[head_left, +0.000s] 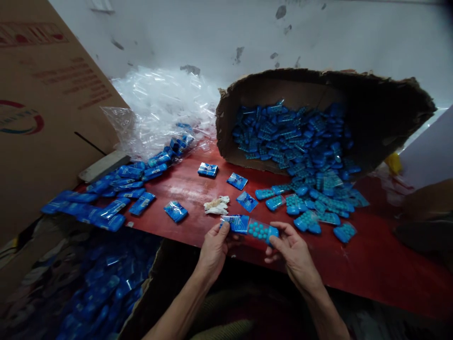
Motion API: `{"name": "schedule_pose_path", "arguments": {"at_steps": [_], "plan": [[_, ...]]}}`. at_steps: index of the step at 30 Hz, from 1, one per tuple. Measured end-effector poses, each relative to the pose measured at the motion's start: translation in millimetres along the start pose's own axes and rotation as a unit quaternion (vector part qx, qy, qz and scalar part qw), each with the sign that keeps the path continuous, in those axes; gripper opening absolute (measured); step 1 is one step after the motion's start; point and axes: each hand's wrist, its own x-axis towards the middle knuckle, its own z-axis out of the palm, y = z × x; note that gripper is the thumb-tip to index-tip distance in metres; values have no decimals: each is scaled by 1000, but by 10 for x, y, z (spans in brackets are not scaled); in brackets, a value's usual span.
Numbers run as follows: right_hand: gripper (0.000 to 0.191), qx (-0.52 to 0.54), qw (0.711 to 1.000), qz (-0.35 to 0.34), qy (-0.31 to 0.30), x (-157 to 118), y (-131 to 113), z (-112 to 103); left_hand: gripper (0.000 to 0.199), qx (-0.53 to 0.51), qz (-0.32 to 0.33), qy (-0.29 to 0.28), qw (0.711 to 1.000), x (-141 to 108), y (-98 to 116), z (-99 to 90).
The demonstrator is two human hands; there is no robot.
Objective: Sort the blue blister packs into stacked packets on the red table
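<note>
My left hand (pixel 213 249) pinches a blue printed sleeve (pixel 238 224) between thumb and fingers. In my right hand (pixel 293 249) is a small clear bottle of blue balls (pixel 259 230), gripped at its blue cap end. The two pieces meet end to end above the table's front edge; whether the bottle's far end is inside the sleeve I cannot tell. Just beyond them lie a loose blue sleeve (pixel 247 201), another sleeve (pixel 237 181) and a crumpled whitish scrap (pixel 216 205). A small stack of sleeves (pixel 207 170) sits farther back, and one more sleeve (pixel 175 211) lies to the left.
An open cardboard box (pixel 226 137) on its side spills unsleeved bottles (pixel 300 208) onto the red table (pixel 375 264). Sleeved packs (pixel 141 203) are piled at left beside clear plastic bags (pixel 159 104). A large carton (pixel 53 94) stands left; blue packs (pixel 102 283) fill a container below.
</note>
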Motion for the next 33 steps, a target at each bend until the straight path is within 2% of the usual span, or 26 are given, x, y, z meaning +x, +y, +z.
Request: {"name": "schedule_pose_path", "arguments": {"at_steps": [7,14,23,33], "plan": [[40,0,999,-25,21,-36,9,65,23,-40,-49,-6,998,-4,-2,-14],[40,-15,999,-34,32,-83,40,97,24,-36,-42,26,998,-23,-41,-33],[37,-13,996,-79,45,-120,83,85,21,-49,-61,39,996,-28,-41,-16],[37,40,998,-39,30,-117,59,58,23,-47,-60,55,996,-31,-84,-25]]}}
